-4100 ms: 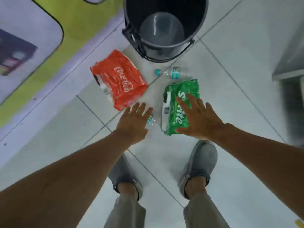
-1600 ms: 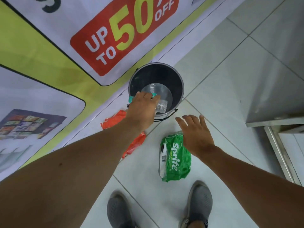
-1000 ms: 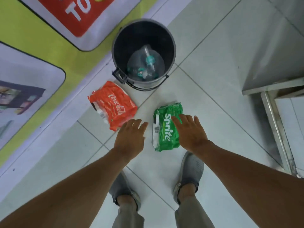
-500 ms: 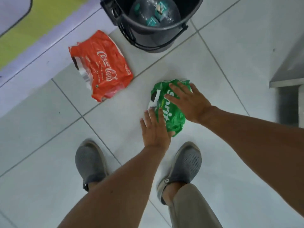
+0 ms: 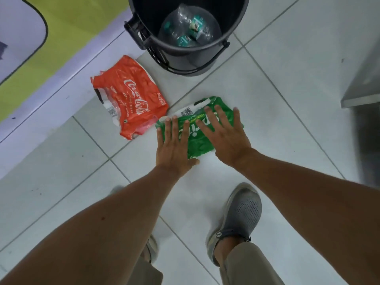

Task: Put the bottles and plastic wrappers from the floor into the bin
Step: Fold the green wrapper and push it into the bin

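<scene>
A green Sprite plastic wrapper lies flat on the white tiled floor. My left hand rests on its left part with fingers spread. My right hand lies on its right part, fingers also spread. Neither hand has closed around it. A red Coca-Cola wrapper lies just to the left, its edge touching the green one. Behind them stands a dark round bin with clear plastic bottles at its bottom.
A yellow-green and white printed banner runs along the floor at the far left. A grey metal cabinet edge stands at the right. My two grey shoes are planted just behind the wrappers.
The green wrapper has turned and spread sideways, now touching the red one. Both hands have flattened on top of it. My view has shifted a little back from the bin.
</scene>
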`<action>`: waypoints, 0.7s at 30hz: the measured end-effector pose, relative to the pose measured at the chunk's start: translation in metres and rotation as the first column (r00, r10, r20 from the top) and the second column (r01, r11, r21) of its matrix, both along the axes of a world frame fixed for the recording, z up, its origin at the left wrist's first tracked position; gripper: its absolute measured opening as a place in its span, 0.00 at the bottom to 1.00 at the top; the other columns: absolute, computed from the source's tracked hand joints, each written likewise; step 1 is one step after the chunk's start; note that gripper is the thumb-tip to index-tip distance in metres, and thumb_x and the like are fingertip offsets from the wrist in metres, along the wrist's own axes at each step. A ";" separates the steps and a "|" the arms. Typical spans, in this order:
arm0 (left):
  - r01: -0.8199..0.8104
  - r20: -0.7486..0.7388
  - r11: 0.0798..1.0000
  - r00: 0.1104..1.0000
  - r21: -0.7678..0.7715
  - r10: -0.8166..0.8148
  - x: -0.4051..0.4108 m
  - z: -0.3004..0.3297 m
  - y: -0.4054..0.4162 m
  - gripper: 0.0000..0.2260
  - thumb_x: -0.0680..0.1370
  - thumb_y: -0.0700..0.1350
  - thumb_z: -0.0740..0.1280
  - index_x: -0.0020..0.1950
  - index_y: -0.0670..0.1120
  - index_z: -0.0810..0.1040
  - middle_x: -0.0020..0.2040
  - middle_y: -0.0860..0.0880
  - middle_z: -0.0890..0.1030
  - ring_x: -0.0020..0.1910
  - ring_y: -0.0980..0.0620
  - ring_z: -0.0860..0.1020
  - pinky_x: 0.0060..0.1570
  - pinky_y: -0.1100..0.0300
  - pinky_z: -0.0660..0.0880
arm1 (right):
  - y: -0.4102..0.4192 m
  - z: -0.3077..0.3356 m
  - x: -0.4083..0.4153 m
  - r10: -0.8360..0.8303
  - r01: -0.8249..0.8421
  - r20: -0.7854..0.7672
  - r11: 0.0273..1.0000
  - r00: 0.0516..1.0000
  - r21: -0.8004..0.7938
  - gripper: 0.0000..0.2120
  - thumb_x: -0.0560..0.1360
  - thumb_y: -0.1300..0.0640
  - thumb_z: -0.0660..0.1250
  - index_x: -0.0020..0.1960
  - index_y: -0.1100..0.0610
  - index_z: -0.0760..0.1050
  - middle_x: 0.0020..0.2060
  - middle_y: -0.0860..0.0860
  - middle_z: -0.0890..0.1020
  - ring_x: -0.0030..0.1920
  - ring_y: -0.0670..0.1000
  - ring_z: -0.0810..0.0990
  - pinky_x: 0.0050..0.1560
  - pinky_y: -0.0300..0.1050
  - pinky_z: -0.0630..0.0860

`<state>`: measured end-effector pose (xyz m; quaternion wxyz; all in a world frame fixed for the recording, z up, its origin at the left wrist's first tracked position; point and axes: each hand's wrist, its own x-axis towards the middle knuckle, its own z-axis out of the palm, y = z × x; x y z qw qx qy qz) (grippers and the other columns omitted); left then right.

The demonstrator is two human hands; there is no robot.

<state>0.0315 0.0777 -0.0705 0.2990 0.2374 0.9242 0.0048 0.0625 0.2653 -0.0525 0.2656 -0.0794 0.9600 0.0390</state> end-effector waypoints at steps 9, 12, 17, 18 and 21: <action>0.023 -0.060 0.993 0.998 0.114 -0.017 0.011 -0.037 -0.004 0.29 0.80 0.47 0.70 0.79 0.49 0.67 0.84 0.39 0.53 0.83 0.36 0.51 0.77 0.40 0.64 | -0.002 -0.043 0.012 -0.172 0.173 0.024 0.983 0.985 -0.068 0.29 0.73 0.63 0.69 0.73 0.52 0.70 0.74 0.58 0.70 0.68 0.63 0.72 0.54 0.61 0.79; 0.002 -0.057 0.985 0.998 0.174 0.008 0.016 -0.018 -0.014 0.21 0.82 0.41 0.65 0.75 0.50 0.74 0.83 0.40 0.61 0.82 0.38 0.59 0.69 0.42 0.74 | -0.010 -0.026 0.030 -0.201 0.196 -0.030 0.972 0.979 -0.128 0.21 0.74 0.65 0.65 0.67 0.56 0.76 0.66 0.58 0.77 0.60 0.63 0.77 0.45 0.56 0.79; 0.008 -0.082 0.981 0.997 0.193 0.008 0.008 0.048 -0.022 0.21 0.79 0.39 0.70 0.73 0.48 0.76 0.80 0.40 0.67 0.79 0.37 0.65 0.69 0.43 0.74 | -0.021 0.044 0.030 -0.253 0.238 -0.084 0.958 0.964 -0.158 0.20 0.75 0.66 0.65 0.65 0.56 0.78 0.64 0.56 0.80 0.59 0.61 0.78 0.44 0.54 0.76; 0.010 -0.093 0.980 0.996 0.197 0.009 0.003 0.068 -0.024 0.21 0.79 0.39 0.70 0.72 0.48 0.76 0.79 0.40 0.68 0.79 0.37 0.66 0.68 0.43 0.74 | -0.022 0.064 0.025 -0.265 0.249 -0.092 0.955 0.960 -0.160 0.20 0.74 0.67 0.65 0.65 0.56 0.77 0.63 0.56 0.80 0.59 0.61 0.78 0.44 0.54 0.76; 0.025 -0.143 0.975 0.990 0.220 0.007 -0.018 0.128 -0.025 0.21 0.79 0.40 0.71 0.71 0.48 0.76 0.79 0.41 0.69 0.78 0.37 0.67 0.67 0.43 0.75 | -0.018 0.128 0.005 -0.288 0.258 -0.147 0.946 0.946 -0.194 0.20 0.75 0.65 0.67 0.66 0.55 0.77 0.64 0.54 0.80 0.59 0.60 0.79 0.45 0.54 0.77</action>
